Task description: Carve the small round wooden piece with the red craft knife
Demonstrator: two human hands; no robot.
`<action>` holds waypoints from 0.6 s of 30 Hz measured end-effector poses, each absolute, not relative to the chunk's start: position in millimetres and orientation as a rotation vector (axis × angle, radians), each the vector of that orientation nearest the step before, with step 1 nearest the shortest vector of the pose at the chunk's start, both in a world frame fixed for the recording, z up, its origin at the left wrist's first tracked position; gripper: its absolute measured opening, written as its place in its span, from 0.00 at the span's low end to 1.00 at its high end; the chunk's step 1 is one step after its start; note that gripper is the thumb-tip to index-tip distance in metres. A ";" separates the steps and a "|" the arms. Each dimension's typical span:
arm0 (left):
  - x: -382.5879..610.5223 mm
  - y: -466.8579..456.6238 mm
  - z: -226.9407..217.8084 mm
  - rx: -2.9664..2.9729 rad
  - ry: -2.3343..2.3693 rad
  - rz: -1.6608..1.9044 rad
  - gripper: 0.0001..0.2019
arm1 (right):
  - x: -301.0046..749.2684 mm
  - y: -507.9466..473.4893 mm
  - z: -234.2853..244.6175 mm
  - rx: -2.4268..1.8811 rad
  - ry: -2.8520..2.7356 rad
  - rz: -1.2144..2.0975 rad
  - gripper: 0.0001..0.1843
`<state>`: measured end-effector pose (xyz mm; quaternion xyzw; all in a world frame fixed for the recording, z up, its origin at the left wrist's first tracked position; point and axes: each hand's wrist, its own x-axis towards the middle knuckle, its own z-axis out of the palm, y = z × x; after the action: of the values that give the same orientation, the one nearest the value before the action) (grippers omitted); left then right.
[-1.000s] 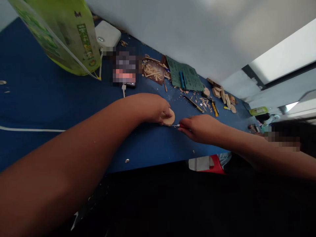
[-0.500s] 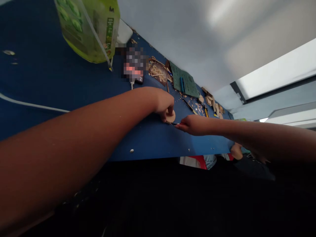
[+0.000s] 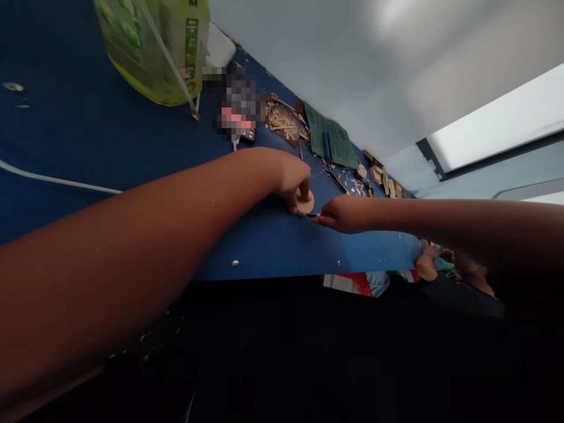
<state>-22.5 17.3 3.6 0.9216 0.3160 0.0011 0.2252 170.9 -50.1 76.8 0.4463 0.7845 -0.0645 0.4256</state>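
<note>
Gripping a round wooden disc (image 3: 308, 205) w/ my L hand (image 3: 296, 179), fingers bent down and closed in on it, thumb side hard to see. Disc is mid-desk, right under those fingers, nr the front edge of the blue desk (image 3: 273, 249); can't tell if it's flat on the surface or tipped a bit.

R hand (image 3: 346, 214) is closed round a red-handled tool (image 3: 325, 215), fingers narrow, most of the handle hidden in my grip. Its thin metal end points L, up against or just beside the disc's near rim; too small to tell which.

Beyond my hands, L to R: green bag (image 3: 154, 64), white box (image 3: 221, 48) partly behind it, phone (image 3: 249, 135) (screen blurred out) w/ a white plug in its near end, then a brown sheet w/ wood shavings (image 3: 282, 124) on it. Next, a green sheet (image 3: 346, 150) w/ a blue tool (image 3: 326, 145) on top. Nearer me, a dark slim tool (image 3: 338, 181) amid loose chips, then wood blocks (image 3: 382, 178) by the wall. White cable (image 3: 57, 181) runs L of my forearm. Another person's arm (image 3: 426, 264) shows far R, past the desk edge.
</note>
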 end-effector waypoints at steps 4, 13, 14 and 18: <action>-23.4 18.6 0.0 2.527 0.866 0.044 0.27 | 174.3 -48.7 79.6 0.970 2.035 0.019 0.32; -20.2 24.4 -3.7 2.578 0.865 -0.017 0.28 | 182.8 -16.5 79.2 0.721 2.109 0.052 0.30; -19.5 24.6 -2.8 2.577 0.873 -0.039 0.27 | 182.9 -12.4 78.7 0.692 2.101 0.048 0.31; -18.0 22.8 1.5 2.552 0.906 -0.091 0.27 | 184.5 -2.3 77.4 0.593 2.107 0.021 0.34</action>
<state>-18.0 22.8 1.5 0.9199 0.3268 -0.0328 0.2145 184.5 -2.3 77.4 0.2406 0.8555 0.0084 0.4584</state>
